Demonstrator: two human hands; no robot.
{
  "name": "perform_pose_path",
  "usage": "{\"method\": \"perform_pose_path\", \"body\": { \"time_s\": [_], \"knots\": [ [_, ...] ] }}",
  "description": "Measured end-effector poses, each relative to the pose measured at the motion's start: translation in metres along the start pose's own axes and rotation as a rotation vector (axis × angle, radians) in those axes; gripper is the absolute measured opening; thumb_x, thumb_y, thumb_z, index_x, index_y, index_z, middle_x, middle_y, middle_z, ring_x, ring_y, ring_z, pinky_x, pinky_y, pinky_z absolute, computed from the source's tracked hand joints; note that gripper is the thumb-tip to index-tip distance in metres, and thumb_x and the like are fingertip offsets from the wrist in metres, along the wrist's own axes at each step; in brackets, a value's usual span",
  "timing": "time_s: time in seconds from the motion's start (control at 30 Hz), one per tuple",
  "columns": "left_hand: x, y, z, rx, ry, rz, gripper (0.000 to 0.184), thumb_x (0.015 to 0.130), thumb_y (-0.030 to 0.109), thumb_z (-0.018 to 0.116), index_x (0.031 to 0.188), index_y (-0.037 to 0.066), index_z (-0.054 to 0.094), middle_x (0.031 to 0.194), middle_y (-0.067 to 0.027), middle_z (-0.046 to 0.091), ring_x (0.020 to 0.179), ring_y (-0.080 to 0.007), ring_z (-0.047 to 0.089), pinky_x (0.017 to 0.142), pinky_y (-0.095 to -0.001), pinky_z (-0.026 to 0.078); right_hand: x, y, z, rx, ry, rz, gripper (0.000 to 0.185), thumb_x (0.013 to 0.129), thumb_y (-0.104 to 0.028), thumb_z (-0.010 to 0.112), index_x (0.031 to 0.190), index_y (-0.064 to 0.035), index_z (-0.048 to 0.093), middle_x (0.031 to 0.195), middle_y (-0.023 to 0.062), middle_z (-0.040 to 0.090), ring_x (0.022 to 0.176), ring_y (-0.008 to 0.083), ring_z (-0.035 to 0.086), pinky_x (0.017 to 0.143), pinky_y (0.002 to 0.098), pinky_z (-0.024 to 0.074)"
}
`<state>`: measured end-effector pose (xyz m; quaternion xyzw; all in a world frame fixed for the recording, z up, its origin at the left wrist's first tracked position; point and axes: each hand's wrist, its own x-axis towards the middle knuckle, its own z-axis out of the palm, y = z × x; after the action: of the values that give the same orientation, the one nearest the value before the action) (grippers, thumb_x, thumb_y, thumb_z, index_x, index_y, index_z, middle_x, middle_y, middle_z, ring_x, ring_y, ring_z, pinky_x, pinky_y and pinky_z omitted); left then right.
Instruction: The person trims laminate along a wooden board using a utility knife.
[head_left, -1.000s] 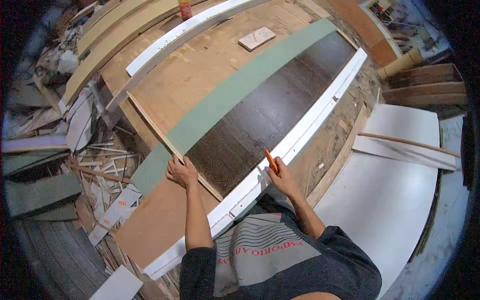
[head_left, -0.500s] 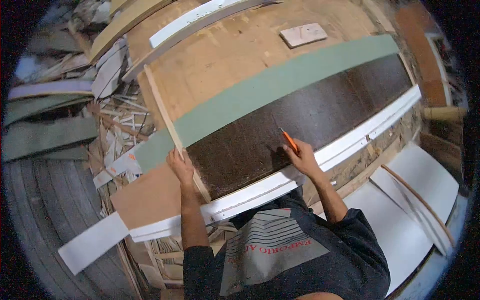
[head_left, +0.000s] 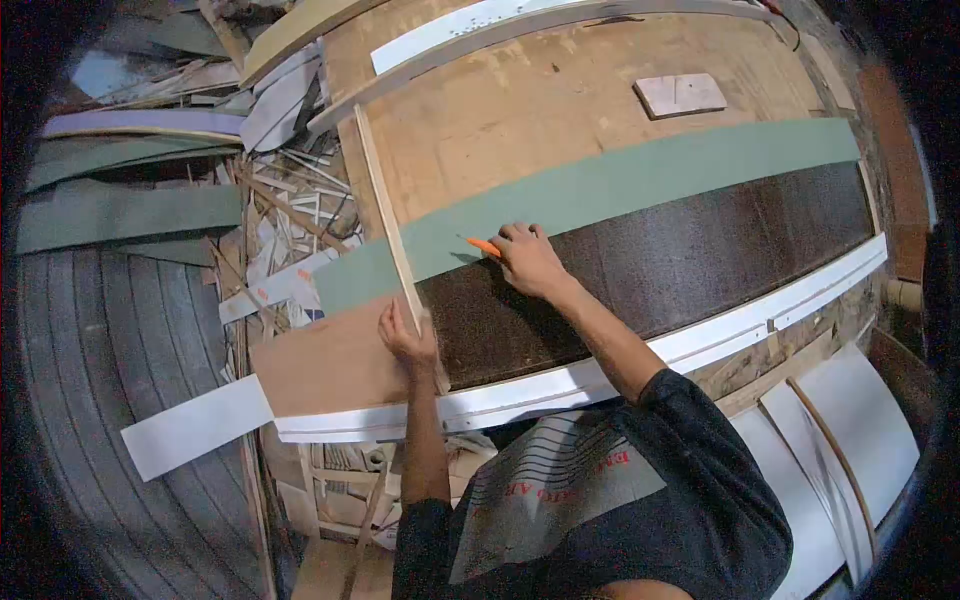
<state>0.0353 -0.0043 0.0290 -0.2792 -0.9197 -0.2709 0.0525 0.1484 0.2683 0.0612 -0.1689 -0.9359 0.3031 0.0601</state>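
My left hand [head_left: 408, 337] lies over the lower part of a thin pale wooden strip [head_left: 382, 190], fingers on its left and thumb on its right, holding it. The strip crosses a light green board [head_left: 600, 190] and runs along the left end of a dark brown panel [head_left: 680, 260]. Closed round a slim orange pencil [head_left: 484, 246], my right hand [head_left: 530, 262] is over the upper edge of the dark panel. The pencil's tip points left above the green board, towards the strip. A white grooved rail [head_left: 680, 355] lies along the near edge.
A brown board [head_left: 325, 365] and a white piece [head_left: 197, 427] extend left. A small flat block [head_left: 680, 96] lies on the plywood bench [head_left: 500, 120]. Offcuts [head_left: 300, 190] are heaped at left. White curved sheets [head_left: 840, 430] stand at lower right.
My right hand has moved left and away from me with the pencil, from over the dark panel to its upper edge. My left hand stays at the strip, its fingers more spread. The view has shifted.
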Motion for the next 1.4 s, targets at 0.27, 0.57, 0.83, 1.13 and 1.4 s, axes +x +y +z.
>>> {"method": "perform_pose_path", "body": {
  "time_s": [0.27,0.57,0.83,1.13,1.4],
  "knots": [
    [-0.045,0.013,-0.023,0.12,-0.123,-0.078,0.065,0.08,0.019,0.071,0.139,0.002,0.049,0.132,-0.0209,0.05,0.124,-0.0395,0.044,0.106,-0.0512,0.033,0.035,0.011,0.022,-0.185,-0.109,0.007,0.034,0.083,-0.015,0.063,0.117,-0.0121,0.059,0.111,0.0119,0.062,0.112,0.03,0.06,0.094,0.0523,0.0446],
    [-0.043,0.017,-0.025,0.062,-0.085,-0.075,0.062,0.084,0.015,0.066,0.14,0.0,0.046,0.134,-0.0215,0.046,0.127,-0.0417,0.041,0.108,-0.0529,0.032,0.039,0.004,0.032,-0.143,-0.483,-0.059,0.026,0.084,-0.017,0.062,0.108,-0.0077,0.066,0.103,0.0167,0.07,0.101,0.0344,0.067,0.086,0.0525,0.052],
    [-0.043,0.016,-0.022,0.126,-0.166,0.035,0.067,0.085,0.01,0.062,0.145,-0.005,0.035,0.146,-0.0232,0.034,0.137,-0.0421,0.03,0.116,-0.057,0.019,0.058,0.005,0.023,-0.111,-0.593,-0.016,0.025,0.08,-0.018,0.066,0.103,-0.0098,0.071,0.101,0.0192,0.072,0.098,0.0363,0.069,0.081,0.0501,0.0545],
    [-0.038,0.022,-0.022,0.2,-0.316,-0.068,0.072,0.089,0.009,0.057,0.151,-0.004,0.023,0.158,-0.0204,0.021,0.146,-0.0404,0.018,0.12,-0.0588,0.008,0.05,0.008,0.02,-0.053,-0.571,-0.071,0.026,0.089,-0.024,0.062,0.112,-0.0132,0.065,0.101,0.0172,0.071,0.097,0.0385,0.067,0.079,0.0528,0.0533],
    [-0.037,0.02,-0.022,0.208,-0.334,-0.056,0.076,0.088,0.009,0.057,0.152,-0.004,0.02,0.159,-0.0205,0.019,0.147,-0.0408,0.017,0.12,-0.0587,0.007,0.045,-0.003,0.006,-0.048,-0.566,-0.063,0.025,0.091,-0.025,0.061,0.112,-0.0122,0.065,0.103,0.0174,0.071,0.099,0.0397,0.066,0.08,0.0532,0.053]
  ]
}}
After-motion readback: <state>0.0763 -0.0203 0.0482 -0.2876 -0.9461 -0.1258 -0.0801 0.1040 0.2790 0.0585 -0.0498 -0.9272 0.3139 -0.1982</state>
